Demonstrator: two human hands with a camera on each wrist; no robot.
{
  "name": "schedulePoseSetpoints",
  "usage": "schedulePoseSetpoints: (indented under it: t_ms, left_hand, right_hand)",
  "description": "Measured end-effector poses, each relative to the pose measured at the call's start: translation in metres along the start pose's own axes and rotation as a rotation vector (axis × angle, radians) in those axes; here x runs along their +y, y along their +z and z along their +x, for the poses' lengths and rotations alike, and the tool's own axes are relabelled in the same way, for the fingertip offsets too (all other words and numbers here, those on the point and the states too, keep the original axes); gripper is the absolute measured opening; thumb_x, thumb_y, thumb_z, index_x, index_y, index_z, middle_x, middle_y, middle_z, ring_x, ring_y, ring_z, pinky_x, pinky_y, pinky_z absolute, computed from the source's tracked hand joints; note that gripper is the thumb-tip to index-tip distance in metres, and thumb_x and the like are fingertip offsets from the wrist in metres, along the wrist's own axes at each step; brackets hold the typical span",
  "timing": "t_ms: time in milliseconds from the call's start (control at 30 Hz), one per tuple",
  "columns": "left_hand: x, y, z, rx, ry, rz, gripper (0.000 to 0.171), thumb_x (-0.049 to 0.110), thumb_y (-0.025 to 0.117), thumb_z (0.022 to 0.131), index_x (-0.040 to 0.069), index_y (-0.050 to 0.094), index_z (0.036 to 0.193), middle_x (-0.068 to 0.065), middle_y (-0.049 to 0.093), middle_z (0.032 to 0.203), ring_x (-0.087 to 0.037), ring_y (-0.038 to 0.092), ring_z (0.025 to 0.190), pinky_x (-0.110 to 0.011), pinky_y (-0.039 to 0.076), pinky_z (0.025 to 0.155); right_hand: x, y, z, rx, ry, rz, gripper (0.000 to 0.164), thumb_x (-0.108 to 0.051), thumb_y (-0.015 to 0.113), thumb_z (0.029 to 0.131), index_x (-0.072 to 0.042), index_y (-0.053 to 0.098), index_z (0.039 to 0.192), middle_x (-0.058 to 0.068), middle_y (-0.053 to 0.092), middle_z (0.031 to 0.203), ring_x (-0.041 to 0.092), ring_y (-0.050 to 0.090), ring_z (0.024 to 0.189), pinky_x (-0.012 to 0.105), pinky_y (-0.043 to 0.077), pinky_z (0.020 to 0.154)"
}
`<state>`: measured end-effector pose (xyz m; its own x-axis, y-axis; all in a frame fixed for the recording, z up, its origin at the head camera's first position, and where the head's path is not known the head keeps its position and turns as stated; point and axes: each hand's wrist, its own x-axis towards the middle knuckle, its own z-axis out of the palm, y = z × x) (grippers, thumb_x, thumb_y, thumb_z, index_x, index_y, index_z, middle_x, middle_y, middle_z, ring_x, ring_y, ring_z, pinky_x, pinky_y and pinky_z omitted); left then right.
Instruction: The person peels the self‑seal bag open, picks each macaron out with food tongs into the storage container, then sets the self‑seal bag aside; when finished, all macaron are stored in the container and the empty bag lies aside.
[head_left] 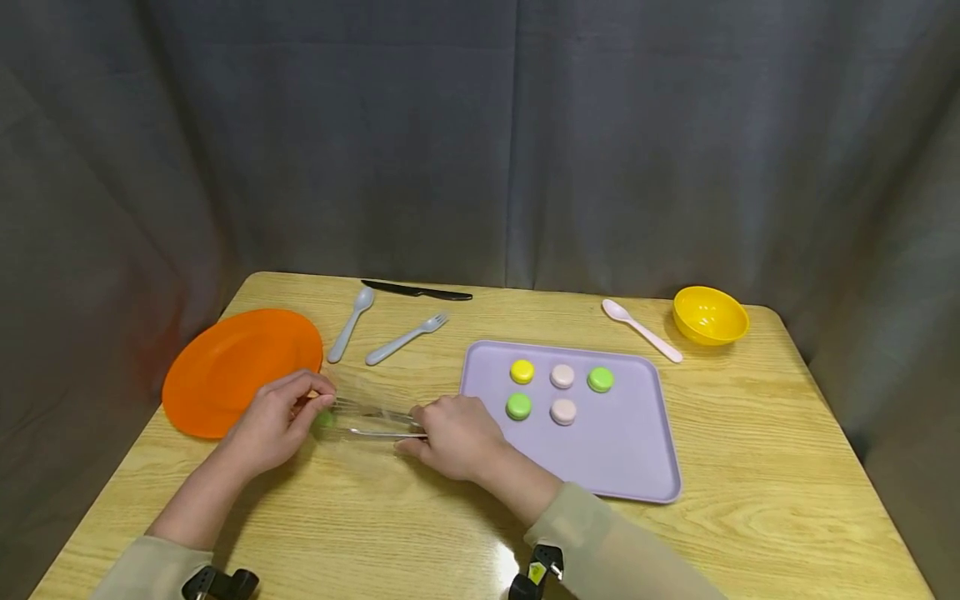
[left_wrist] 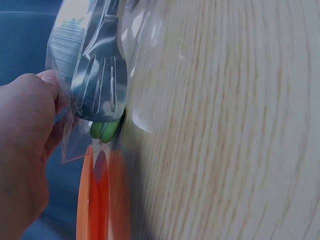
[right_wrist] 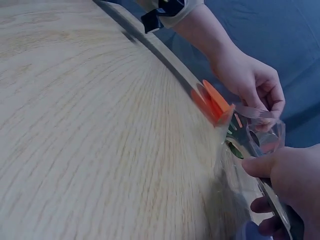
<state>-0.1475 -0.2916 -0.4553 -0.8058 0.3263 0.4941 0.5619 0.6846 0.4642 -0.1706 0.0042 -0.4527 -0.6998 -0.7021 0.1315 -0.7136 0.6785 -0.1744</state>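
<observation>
My left hand (head_left: pixel 273 417) pinches the edge of a clear plastic bag (left_wrist: pixel 67 55). My right hand (head_left: pixel 457 437) grips a pair of metal tongs (head_left: pixel 386 433), whose arms point left toward the bag. One slotted tong end (left_wrist: pixel 102 75) shows large in the left wrist view, with clear plastic around it. Just beyond that end is a green macaron (left_wrist: pixel 102 131), seen by the left fingertips in the head view. Whether the tongs touch it I cannot tell. In the right wrist view, the right thumb (right_wrist: pixel 257 166) presses along the tongs.
A purple tray (head_left: pixel 600 458) with several macarons (head_left: pixel 562 377) lies right of the hands. An orange plate (head_left: pixel 240 367) is at left. Behind are a grey spoon (head_left: pixel 351 325), grey fork (head_left: pixel 405 340) and black knife (head_left: pixel 416 291). A pink spoon (head_left: pixel 641 331) and yellow bowl (head_left: pixel 708 317) sit far right.
</observation>
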Motion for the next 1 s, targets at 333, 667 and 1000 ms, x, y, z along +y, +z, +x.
schedulePoseSetpoints:
  t_ms: [333,667,1000]
  left_hand:
    - [0.002,0.001,0.0,0.003,-0.017,-0.005,0.02,-0.007,0.077,0.093,0.01,0.07,0.1,0.006,0.067,0.095,-0.009,0.056,0.077,-0.014,0.047,0.067]
    - [0.0,-0.002,-0.001,-0.02,-0.024,0.033,0.019,-0.005,0.077,0.093,0.011,0.07,0.102,0.007,0.066,0.094,-0.008,0.052,0.074,-0.018,0.044,0.065]
    - [0.0,-0.001,-0.001,-0.01,-0.039,0.05,0.02,-0.005,0.077,0.093,0.012,0.071,0.102,0.008,0.066,0.093,-0.008,0.053,0.075,-0.018,0.045,0.066]
  right_hand:
    - [-0.001,-0.005,-0.003,-0.014,0.018,0.016,0.042,-0.055,0.067,0.102,-0.022,0.057,0.078,-0.01,0.048,0.062,0.011,0.052,0.058,0.037,0.048,0.052]
    - [0.019,-0.017,-0.022,0.009,0.008,0.065,0.045,-0.052,0.069,0.102,-0.023,0.05,0.072,-0.01,0.046,0.058,0.012,0.052,0.056,0.035,0.044,0.048]
    - [0.042,-0.033,-0.048,0.078,0.01,0.077,0.036,-0.051,0.075,0.098,-0.022,0.064,0.078,-0.012,0.046,0.058,0.008,0.046,0.055,0.031,0.038,0.044]
